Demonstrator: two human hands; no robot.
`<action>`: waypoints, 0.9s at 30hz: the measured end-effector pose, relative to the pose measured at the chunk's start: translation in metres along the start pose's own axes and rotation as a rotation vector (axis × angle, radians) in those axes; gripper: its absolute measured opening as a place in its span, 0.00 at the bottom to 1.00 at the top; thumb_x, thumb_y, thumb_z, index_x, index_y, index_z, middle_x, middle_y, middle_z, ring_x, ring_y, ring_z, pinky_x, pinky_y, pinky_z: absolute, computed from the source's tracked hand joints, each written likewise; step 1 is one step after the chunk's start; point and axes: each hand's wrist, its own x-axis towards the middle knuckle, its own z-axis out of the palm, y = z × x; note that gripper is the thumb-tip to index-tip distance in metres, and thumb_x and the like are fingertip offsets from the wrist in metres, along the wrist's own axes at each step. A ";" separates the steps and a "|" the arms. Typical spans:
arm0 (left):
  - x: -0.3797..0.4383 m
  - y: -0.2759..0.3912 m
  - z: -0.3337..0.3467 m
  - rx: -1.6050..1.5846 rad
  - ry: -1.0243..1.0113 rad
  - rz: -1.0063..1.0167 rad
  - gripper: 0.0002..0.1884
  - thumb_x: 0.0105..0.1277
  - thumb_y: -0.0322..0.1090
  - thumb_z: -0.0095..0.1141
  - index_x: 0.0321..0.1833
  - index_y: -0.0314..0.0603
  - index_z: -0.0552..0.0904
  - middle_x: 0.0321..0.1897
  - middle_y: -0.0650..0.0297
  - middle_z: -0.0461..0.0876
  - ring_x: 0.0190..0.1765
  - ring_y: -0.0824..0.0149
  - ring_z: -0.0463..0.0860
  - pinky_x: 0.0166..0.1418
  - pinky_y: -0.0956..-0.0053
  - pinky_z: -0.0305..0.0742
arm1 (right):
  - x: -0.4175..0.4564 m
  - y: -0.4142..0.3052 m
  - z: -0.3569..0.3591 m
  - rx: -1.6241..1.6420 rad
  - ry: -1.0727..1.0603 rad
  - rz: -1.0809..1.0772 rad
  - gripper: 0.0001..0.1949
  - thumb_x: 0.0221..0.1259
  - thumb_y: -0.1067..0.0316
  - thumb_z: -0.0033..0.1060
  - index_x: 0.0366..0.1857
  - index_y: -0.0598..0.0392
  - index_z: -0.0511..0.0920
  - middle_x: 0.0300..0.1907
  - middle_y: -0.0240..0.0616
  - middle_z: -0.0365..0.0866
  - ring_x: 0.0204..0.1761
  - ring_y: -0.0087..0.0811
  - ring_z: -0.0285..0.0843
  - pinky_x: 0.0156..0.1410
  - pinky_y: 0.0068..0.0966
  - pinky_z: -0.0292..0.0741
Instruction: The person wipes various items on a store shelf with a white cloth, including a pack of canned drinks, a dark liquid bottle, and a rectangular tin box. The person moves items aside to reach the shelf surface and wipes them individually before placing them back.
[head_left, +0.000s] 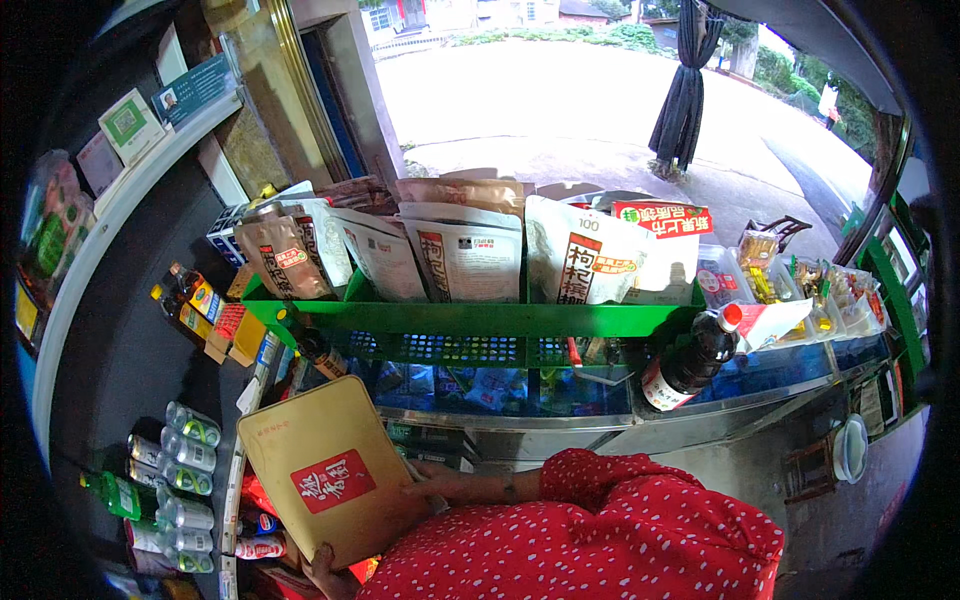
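Observation:
A flat gold box or tin (330, 450) with rounded corners and a red printed square is held tilted at the lower left. My right hand (431, 481), reaching out from a red polka-dot sleeve, grips its right edge. At its bottom edge is my left hand (325, 571), with fingers on the rim; the rest of that arm is mostly hidden. Just beyond the box, a dark bottle (319, 349) leans beside a green rack (472, 319) filled with white and brown pouches (469, 251).
Drink cans (187, 472) and a green bottle (112, 495) line the left shelf. A large dark bottle with a red cap (694, 360) stands on the glass counter (525, 416). Snack tubs (795, 289) sit farther right. A basin (851, 448) rests on a wooden stool (812, 466).

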 end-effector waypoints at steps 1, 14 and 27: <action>-0.002 0.003 0.008 0.005 0.009 0.022 0.32 0.49 0.39 0.54 0.58 0.33 0.63 0.48 0.49 0.71 0.48 0.53 0.74 0.49 0.61 0.71 | 0.006 0.006 -0.005 -0.028 -0.018 -0.002 0.40 0.48 0.52 0.62 0.63 0.55 0.53 0.62 0.39 0.58 0.61 0.32 0.57 0.65 0.31 0.56; -0.010 0.015 0.018 0.073 0.007 0.089 0.29 0.53 0.36 0.49 0.58 0.33 0.62 0.52 0.53 0.68 0.53 0.57 0.69 0.57 0.65 0.63 | -0.018 -0.051 0.021 -0.123 -0.059 -0.059 0.42 0.45 0.59 0.63 0.65 0.54 0.49 0.62 0.40 0.59 0.62 0.32 0.56 0.66 0.31 0.54; 0.014 0.063 0.013 0.384 -0.208 0.140 0.31 0.48 0.32 0.53 0.58 0.32 0.62 0.47 0.60 0.71 0.46 0.69 0.71 0.46 0.77 0.68 | -0.017 -0.061 0.015 -0.334 0.065 0.063 0.44 0.36 0.67 0.68 0.63 0.56 0.53 0.60 0.39 0.61 0.61 0.32 0.58 0.65 0.32 0.56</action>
